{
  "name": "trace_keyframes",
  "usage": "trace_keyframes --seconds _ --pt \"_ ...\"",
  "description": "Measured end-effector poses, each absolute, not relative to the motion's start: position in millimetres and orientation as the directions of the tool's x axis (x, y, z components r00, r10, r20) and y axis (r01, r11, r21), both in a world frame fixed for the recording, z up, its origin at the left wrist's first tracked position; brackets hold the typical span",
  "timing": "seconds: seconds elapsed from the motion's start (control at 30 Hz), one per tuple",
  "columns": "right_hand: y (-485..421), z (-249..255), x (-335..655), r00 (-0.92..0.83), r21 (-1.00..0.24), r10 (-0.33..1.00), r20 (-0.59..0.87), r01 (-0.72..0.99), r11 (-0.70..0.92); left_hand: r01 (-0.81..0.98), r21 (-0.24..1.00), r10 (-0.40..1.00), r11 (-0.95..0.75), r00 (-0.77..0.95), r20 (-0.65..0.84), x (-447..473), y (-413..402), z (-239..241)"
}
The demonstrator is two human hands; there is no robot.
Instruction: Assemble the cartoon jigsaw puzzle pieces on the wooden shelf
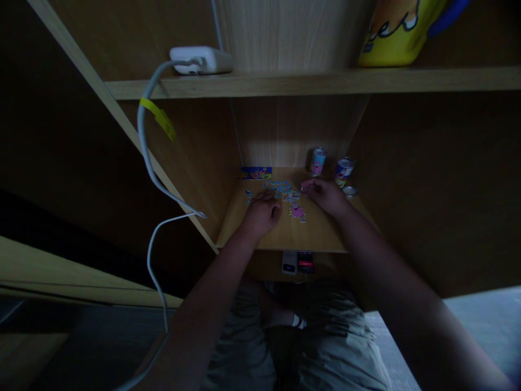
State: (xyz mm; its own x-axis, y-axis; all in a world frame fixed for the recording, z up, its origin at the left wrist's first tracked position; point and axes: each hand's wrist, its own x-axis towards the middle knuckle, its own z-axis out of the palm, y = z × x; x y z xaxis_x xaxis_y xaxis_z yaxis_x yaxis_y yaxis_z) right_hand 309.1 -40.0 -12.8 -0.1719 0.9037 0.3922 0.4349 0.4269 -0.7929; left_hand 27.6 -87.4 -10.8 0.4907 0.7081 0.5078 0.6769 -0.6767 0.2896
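Small jigsaw puzzle pieces [285, 188], mostly blue and white, lie scattered over the lower shelf board [317, 233]. Nearer to me is a joined pink patch of puzzle [297, 211], between my two hands. My left hand [264, 210] rests at the left edge of the loose pieces with its fingers curled down; whatever is under the fingertips is hidden. At the right side of the pile, my right hand [325, 195] is closed in a pinch, and a small pale puzzle piece [302, 188] shows at its fingertips.
Behind the pieces a blue picture strip [257, 173] lies near the back wall. Two printed cans [318, 161] and a round metal lid [349, 191] stand right. Overhead, a shelf [285, 84] bears a white adapter [201, 60] and yellow jug [393, 38]; a cable [142, 130] hangs left.
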Motion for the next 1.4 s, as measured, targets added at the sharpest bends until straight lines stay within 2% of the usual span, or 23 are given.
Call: trace_keyframes --seconds 0.1,0.2,0.4,0.6,0.9,1.17,1.4 --pt "-52 -17 297 -0.215 -0.892 0.919 0.330 0.248 0.378 0.670 0.309 0.710 -0.674 0.474 0.521 27 -89 -9" --pt "-61 -19 291 -0.270 -0.940 0.925 0.266 0.142 0.312 0.622 0.322 0.681 -0.714 0.510 0.525 25 -91 -9" --pt "-67 -17 290 -0.334 -0.946 0.923 0.189 0.190 0.263 0.567 0.335 0.653 -0.752 0.576 0.491 23 -94 -10" --pt "-68 -15 289 -0.339 -0.965 0.926 0.166 0.140 0.224 0.582 0.341 0.670 -0.738 0.574 0.472 25 -96 -10" --pt "-63 -17 293 -0.256 -0.942 0.938 0.233 0.179 0.283 0.555 0.341 0.649 -0.759 0.595 0.474 24 -93 -12" --pt "-72 -13 291 -0.376 -0.952 0.918 0.127 0.213 0.219 0.555 0.347 0.652 -0.756 0.595 0.470 26 -98 -6" --pt "-75 -14 287 -0.498 -0.880 0.841 0.211 0.278 0.385 0.516 0.339 0.616 -0.787 0.627 0.477 26 -100 -4"
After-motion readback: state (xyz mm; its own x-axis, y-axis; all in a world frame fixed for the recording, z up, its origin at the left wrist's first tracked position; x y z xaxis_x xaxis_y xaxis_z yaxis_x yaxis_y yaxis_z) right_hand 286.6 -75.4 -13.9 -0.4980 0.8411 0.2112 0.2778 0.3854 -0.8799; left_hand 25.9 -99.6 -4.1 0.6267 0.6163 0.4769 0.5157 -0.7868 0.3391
